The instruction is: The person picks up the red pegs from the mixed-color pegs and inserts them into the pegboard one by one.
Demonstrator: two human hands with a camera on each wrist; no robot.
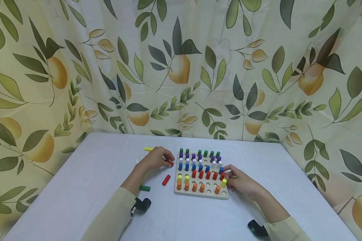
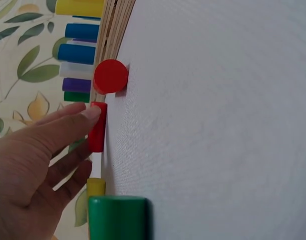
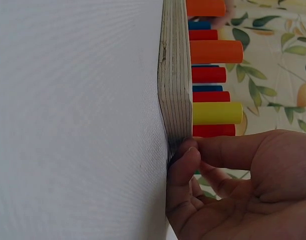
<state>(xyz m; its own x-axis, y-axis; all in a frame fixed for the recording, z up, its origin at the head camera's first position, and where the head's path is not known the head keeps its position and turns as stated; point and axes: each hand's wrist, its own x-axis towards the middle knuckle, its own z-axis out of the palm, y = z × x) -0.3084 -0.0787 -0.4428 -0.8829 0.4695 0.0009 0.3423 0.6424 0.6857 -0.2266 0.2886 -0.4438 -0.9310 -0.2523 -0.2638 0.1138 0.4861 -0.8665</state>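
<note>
A pale wooden pegboard (image 1: pixel 199 195) stands on the table with rows of green, purple, white, blue, red, yellow and orange pegs upright in it; some holes are bare. Just off the board's left edge, my left hand (image 1: pixel 155 157) pinches a red peg (image 2: pixel 97 135) between thumb and fingers, close to the tabletop. Another red peg (image 1: pixel 166 180) lies loose between that hand and the board's front left. My right hand (image 1: pixel 242 180) grips the board's right edge with thumb and forefinger, beside a yellow peg (image 3: pixel 217 113) in its hole.
A loose green peg (image 1: pixel 144 188) lies near the left wrist, and a yellow peg (image 1: pixel 148 149) lies beyond the left hand. Something small and white (image 1: pixel 137 161) shows partly behind the left forearm. A leaf-and-fruit patterned curtain (image 1: pixel 181 83) hangs behind the white table (image 1: pixel 78 187).
</note>
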